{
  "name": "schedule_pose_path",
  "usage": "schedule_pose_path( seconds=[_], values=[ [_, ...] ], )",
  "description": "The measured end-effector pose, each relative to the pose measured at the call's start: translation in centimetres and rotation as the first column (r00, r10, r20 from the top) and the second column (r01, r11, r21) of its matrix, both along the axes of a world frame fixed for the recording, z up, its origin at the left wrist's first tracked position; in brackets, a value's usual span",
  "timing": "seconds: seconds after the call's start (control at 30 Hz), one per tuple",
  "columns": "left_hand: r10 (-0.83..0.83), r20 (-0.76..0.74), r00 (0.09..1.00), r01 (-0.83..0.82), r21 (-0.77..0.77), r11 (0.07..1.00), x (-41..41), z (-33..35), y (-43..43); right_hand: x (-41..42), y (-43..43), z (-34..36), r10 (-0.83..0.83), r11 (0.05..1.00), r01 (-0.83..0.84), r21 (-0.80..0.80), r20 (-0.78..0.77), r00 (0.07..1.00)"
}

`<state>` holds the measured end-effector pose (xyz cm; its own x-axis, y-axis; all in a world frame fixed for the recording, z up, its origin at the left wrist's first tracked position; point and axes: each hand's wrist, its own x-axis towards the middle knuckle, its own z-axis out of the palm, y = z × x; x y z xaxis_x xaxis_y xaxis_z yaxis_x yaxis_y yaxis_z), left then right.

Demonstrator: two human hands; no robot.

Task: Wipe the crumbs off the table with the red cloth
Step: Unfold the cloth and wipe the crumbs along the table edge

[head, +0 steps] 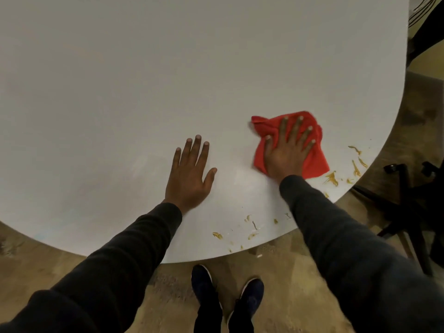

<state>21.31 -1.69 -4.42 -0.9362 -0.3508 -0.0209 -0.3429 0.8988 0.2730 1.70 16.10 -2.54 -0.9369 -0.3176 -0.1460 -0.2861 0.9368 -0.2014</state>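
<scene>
The right hand (pixel 287 152) lies palm down on the red cloth (pixel 314 162), its fingers (pixel 296 131) spread wide and straight, flattening the fabric against the table (pixel 144 80) rather than gripping it; nothing is pinched or curled into the palm. The thumb points left over a bunched fold of cloth. The left hand (pixel 189 174) rests flat on the bare tabletop to the left, apart from the cloth, with four fingers held close together and extended and the thumb angled out to the right; it holds nothing. The cloth sits near the table's right front edge, crumpled, soft and matte, with a ridge of folds sticking out at its upper left corner and a flatter flap showing beyond the hand on the right. The table is round, white and smooth, with a faint sheen and some pale smudges near the left hand. Crumbs (pixel 332 179) lie in two loose scatters: golden-brown flakes and slivers just right of the cloth, running toward the rim, and a thinner scatter along the front edge between the two dark knit sleeves (pixel 341 236). Below the rim are dark shoes (pixel 249 292) on a mottled tan floor (pixel 283 267), and the black wheeled base of a chair (pixel 406 200) stands to the right.
</scene>
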Motion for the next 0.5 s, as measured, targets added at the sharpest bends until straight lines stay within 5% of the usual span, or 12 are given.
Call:
schedule_pose_path(
  seconds=[0.23, 0.5],
  values=[
    [-0.002, -0.014, 1.0, 0.002, -0.024, 1.0, -0.2, -0.4, -0.2, -4.4, -2.3, 0.3, -0.054, 0.998, 0.054, 0.01, -0.016, 0.998],
    [0.004, -0.03, 1.0, -0.004, 0.009, 1.0, -0.2, 0.3, -0.2, 10.7, -0.9, -0.8, 0.516, 0.852, -0.517, -0.085, -0.039, 0.856]
  ],
)
